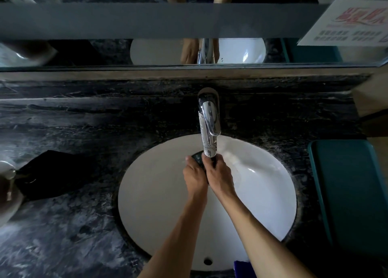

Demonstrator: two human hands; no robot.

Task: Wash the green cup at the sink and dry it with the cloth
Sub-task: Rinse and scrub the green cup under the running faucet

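Two forearms reached over the white sink (151, 193). Left hand (195, 176) & right hand (219, 175) both curled round the dark green cup (198, 159), held betw. them directly under the tap (209, 128); cup's axis unclear. Black cloth (52, 174) lay well left on the counter, nearer the left hand.

The faucet (209, 128) was polished chrome metal (mirror-bright), the sink (262, 193) glossy white ceramic, the tabletop (73, 235) dark veined stone.

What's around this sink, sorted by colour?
Green: 1, the dark green cup held in the grip of both hands under the tap
Black: 1, the folded black cloth
Teal: 1, the flat teal tray
Chrome: 1, the chrome tap
Total: 4
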